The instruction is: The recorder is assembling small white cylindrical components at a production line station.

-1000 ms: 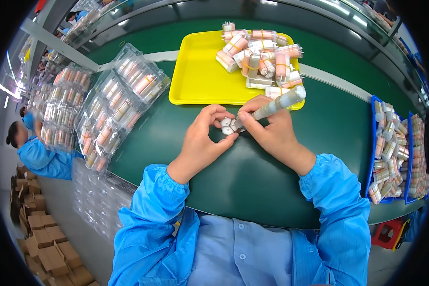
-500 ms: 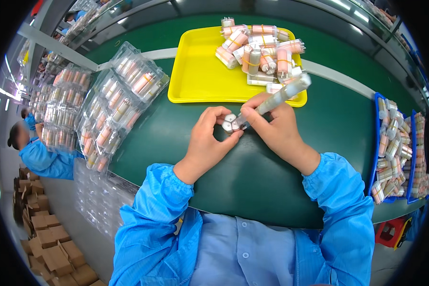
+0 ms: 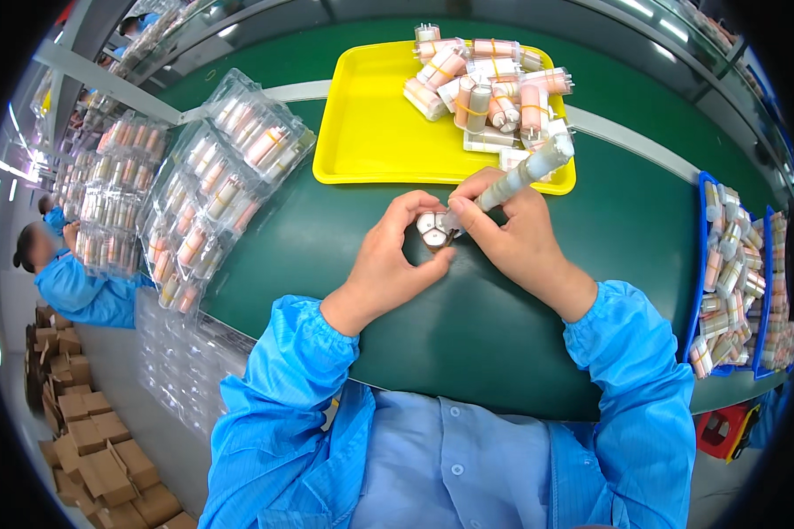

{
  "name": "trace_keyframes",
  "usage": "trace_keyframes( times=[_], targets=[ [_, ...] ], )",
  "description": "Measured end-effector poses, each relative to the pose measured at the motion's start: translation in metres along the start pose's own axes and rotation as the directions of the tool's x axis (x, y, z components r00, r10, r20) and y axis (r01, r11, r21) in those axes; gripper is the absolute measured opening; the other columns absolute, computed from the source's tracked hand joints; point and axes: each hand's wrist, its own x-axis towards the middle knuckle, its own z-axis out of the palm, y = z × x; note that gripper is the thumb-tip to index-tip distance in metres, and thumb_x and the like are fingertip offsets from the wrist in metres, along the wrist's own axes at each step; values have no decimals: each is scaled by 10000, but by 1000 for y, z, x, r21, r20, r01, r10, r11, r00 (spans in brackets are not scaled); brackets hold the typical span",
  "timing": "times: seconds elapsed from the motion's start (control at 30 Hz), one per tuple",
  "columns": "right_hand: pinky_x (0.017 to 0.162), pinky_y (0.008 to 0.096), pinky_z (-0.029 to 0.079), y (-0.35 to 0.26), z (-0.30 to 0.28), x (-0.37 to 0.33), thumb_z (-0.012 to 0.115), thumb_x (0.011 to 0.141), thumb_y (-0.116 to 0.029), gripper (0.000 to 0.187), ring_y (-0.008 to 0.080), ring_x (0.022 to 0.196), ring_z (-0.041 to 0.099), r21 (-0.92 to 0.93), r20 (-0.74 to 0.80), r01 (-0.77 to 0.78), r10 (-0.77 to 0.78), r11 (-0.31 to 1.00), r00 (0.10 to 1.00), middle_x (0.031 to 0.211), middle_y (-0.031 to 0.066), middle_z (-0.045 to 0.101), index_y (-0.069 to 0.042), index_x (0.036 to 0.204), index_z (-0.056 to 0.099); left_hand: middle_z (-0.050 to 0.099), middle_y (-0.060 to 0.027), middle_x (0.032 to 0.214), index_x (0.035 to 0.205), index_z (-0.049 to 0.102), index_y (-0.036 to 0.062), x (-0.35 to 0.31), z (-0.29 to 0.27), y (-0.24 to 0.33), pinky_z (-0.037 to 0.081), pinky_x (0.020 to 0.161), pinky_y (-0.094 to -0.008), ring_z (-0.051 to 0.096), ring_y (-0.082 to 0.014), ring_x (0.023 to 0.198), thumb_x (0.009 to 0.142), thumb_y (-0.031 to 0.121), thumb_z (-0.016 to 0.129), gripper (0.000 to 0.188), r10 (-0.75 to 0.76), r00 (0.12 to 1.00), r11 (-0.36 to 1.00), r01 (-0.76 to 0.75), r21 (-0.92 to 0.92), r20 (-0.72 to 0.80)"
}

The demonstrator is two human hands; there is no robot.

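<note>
My left hand [image 3: 385, 257] curls its thumb and fingers around a small bundle of cylinders [image 3: 433, 230], with their round white ends facing up. In my right hand [image 3: 522, 240] is a thick pen-like tool [image 3: 529, 172] with a cloudy, wrapped-looking barrel. It slants down to the left, and its lower end is at the right side of the bundle; fingers partly hide the contact. Just beyond my hands lies a yellow tray [image 3: 362, 115], its right half heaped with pink, white and grey cylinder bundles [image 3: 494, 93], some tied with yellow bands and showing metal prongs.
Clear plastic blister trays [image 3: 212, 198] filled with similar cylinders are stacked at left. Two blue bins [image 3: 690, 291] of bundles stand at right on the green table [image 3: 503, 353]. Further left are a co-worker in blue [image 3: 84, 286] and cardboard boxes [image 3: 106, 476].
The bundle has turned a little in my left fingers, and the tool's lower end has shifted slightly against its right side. The tray appears slightly higher in the view.
</note>
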Motion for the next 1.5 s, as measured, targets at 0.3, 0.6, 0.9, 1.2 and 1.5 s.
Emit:
trace_keyframes(
  times=[0.3, 0.6, 0.9, 1.2, 1.5],
  targets=[
    [755, 329, 546, -4, -3, 4, 703, 922, -118, 136, 174, 823, 690, 132, -53, 4, 4, 991, 999, 879, 100, 711, 10, 959, 674, 662, -146, 1121, 1258, 502, 25, 0, 3, -1, 540, 902, -361, 681, -276, 1025, 760, 54, 813, 589, -30, 996, 999, 33, 38, -86],
    [758, 327, 539, 3, -2, 4, 706, 924, -119, 137, 170, 829, 678, 18, -15, 14, -14, 1000, 1000, 903, 99, 709, 9, 964, 677, 701, -175, 1112, 1328, 448, 20, -1, 3, -4, 532, 918, -359, 699, -296, 1038, 774, -7, 723, 619, 9, 1000, 999, -8, -45, 6],
    [726, 324, 542, 9, 2, 1, 703, 931, -127, 142, 170, 797, 680, -6, -42, 49, -49, 999, 998, 889, 98, 711, 9, 965, 682, 576, -112, 1290, 1372, 444, 13, -11, -7, -18, 468, 1049, -340, 582, -188, 1192, 877, -51, 719, 569, -97, 991, 991, 105, -83, 95],
    [673, 296, 523, 18, -3, 1, 708, 930, -120, 121, 143, 744, 663, -32, -156, 6, -10, 999, 988, 803, 69, 697, -4, 931, 672, 581, -183, 1384, 1443, 450, -14, -2, -30, -14, 464, 1093, -423, 572, -278, 1296, 1009, 193, 633, 515, -259, 939, 576, 338, -744, 227],
    [657, 334, 485, 33, 6, -7, 724, 880, -54, 77, 213, 709, 624, -269, -23, 147, -159, 952, 987, 815, 96, 656, -21, 895, 656, 590, -98, 1371, 1520, 427, 94, -6, -179, -8, 468, 1060, -384, 560, -225, 1266, 1027, 92, 537, 505, -256, 856, 965, 253, -68, -449]
  ],
)
